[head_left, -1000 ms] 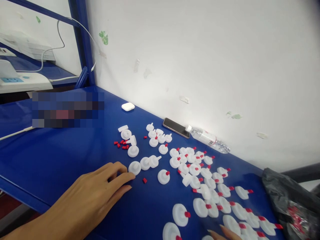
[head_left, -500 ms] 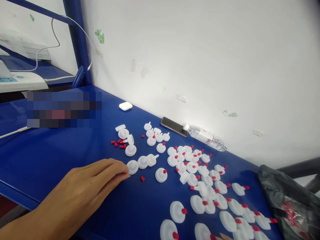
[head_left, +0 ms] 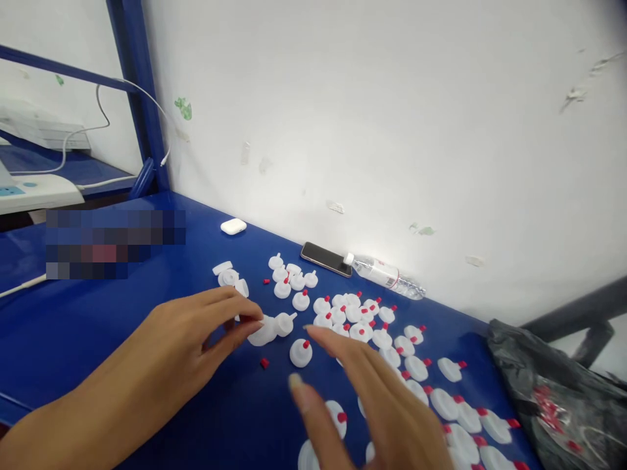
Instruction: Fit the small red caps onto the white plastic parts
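My left hand (head_left: 196,346) pinches a white nozzle cap (head_left: 261,333) between thumb and forefinger; its fingertips cover part of it. Touching that cap on the right is another white cap (head_left: 285,324) with a bare spout. My right hand (head_left: 377,405) reaches in from the lower right, thumb and forefinger wide apart with nothing between them. Just ahead of its gap, a white cap with a red tip (head_left: 300,353) stands upright on the blue table (head_left: 220,418). A small loose red tip (head_left: 264,363) lies below my left fingertips.
Many red-tipped caps (head_left: 416,367) spread across the right side. Uncapped ones (head_left: 283,288) cluster further back. Along the wall lie a phone (head_left: 326,258), a water bottle (head_left: 386,275) and a white case (head_left: 234,226). A black plastic bag (head_left: 563,391) sits at the right edge.
My right hand has come up into view, open, over the caps. My left fingers have moved from the cap's edge onto its top. The camera view has shifted slightly.
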### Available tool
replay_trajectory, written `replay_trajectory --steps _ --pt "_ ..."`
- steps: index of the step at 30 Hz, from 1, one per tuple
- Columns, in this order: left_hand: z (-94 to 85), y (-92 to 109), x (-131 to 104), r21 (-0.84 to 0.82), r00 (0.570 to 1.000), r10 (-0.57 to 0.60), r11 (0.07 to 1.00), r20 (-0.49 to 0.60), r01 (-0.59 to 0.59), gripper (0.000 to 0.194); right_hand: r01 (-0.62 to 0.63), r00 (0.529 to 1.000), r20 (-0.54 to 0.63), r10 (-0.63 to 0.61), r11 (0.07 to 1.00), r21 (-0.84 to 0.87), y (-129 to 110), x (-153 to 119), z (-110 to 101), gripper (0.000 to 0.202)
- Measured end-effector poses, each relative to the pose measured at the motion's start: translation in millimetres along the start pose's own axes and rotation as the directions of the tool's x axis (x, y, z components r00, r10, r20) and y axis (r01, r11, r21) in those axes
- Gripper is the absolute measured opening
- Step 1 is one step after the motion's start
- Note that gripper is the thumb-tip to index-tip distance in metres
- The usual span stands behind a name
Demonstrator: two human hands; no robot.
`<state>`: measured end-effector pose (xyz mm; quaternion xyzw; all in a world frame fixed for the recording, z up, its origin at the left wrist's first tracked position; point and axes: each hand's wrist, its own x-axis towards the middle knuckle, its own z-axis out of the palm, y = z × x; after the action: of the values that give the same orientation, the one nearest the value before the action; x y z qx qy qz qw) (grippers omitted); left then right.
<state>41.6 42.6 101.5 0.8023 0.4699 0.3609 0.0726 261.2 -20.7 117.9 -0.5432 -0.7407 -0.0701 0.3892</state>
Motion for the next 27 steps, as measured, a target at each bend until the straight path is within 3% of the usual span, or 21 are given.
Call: replay_trajectory --steps 4,6,9,13,15,17,20,24,27 --pt "-13.5 19.2 4.8 -0.233 0.992 -0.09 0.97 -0.092 0.066 0.023 -0.104 0.994 0.035 0.102 0.99 0.093 1.2 -5.0 20.7 0.063" --pt "-12.0 24.5 3.2 -0.313 0.983 -0.069 0.95 -0.169 0.013 0.012 -0.12 0.992 0.054 0.112 0.977 0.178 1.3 -1.0 22.6 0.057" --pt "-6.1 24.8 1.2 -0.347 0.982 -0.014 0.936 -0.188 -0.053 0.003 -0.124 0.992 0.04 0.117 0.956 0.266 1.1 7.2 19.7 0.036" --pt "-3.9 16.1 2.4 -0.313 0.981 0.071 0.941 -0.18 -0.125 0.009 -0.094 0.995 -0.006 0.098 0.968 0.233 2.3 11.0 16.8 0.033" --pt "-4.4 10.8 3.2 -0.295 0.983 0.137 0.941 -0.122 -0.167 0.008 -0.059 0.998 -0.007 0.062 0.972 0.227 4.3 10.7 17.6 0.032" --pt "-4.2 6.6 3.4 -0.275 0.977 0.2 0.938 -0.067 -0.211 0.007 -0.023 1.0 0.015 0.02 0.974 0.225 6.4 10.1 19.2 0.032" --pt "-2.2 4.1 2.5 -0.201 0.963 0.255 0.943 -0.081 -0.267 0.009 -0.008 0.998 0.065 -0.007 0.972 0.234 6.6 7.7 21.4 0.036" --pt "-0.1 4.3 -4.2 -0.036 0.94 0.292 0.952 -0.175 -0.303 0.017 -0.134 0.99 0.084 0.115 0.951 0.278 -2.6 0.5 23.5 0.05" --pt "-0.3 3.3 -15.6 0.015 0.928 0.296 0.954 -0.228 -0.301 0.024 -0.294 0.956 0.133 0.263 0.869 0.397 -12.6 -1.1 25.6 0.052"
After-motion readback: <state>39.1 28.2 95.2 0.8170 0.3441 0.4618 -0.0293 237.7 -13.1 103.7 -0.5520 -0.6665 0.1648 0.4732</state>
